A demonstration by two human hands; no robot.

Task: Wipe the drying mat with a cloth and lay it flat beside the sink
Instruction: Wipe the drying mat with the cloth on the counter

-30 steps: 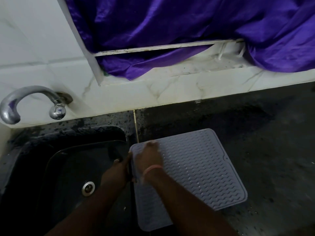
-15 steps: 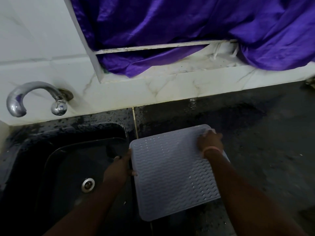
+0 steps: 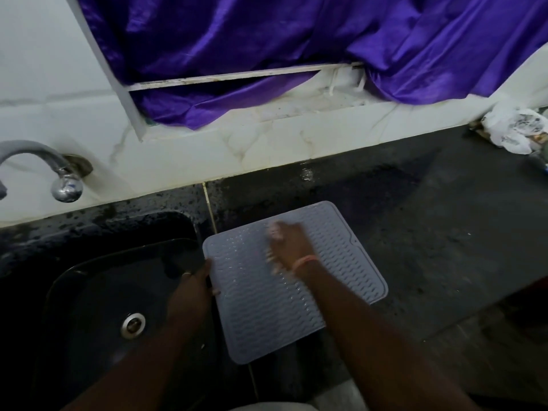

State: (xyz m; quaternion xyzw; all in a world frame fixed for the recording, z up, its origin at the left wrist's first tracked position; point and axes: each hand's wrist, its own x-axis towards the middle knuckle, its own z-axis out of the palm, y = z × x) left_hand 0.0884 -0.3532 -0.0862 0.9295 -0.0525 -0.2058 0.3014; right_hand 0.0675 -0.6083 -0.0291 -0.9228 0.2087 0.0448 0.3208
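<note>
A pale grey ribbed drying mat (image 3: 258,315) lies on the dark counter just right of the black sink (image 3: 98,292), its near corner hanging past the counter's front edge. My left hand (image 3: 192,295) grips the mat's left edge, thumb on top. My right hand (image 3: 289,247) presses on the mat's upper middle, blurred by motion. A pale cloth (image 3: 274,231) shows only as a smear around its fingers. Small water drops glint on the mat's left part.
A chrome tap (image 3: 63,185) juts from the white tiled wall at the left. A purple curtain (image 3: 296,54) hangs over the window ledge. A crumpled white plastic bag (image 3: 513,129) sits at the counter's far right. The sink's drain (image 3: 133,324) lies below my left hand.
My right hand swept from the mat's left side to its far right corner, then back to the upper middle. My left hand has stayed on the mat's left edge.
</note>
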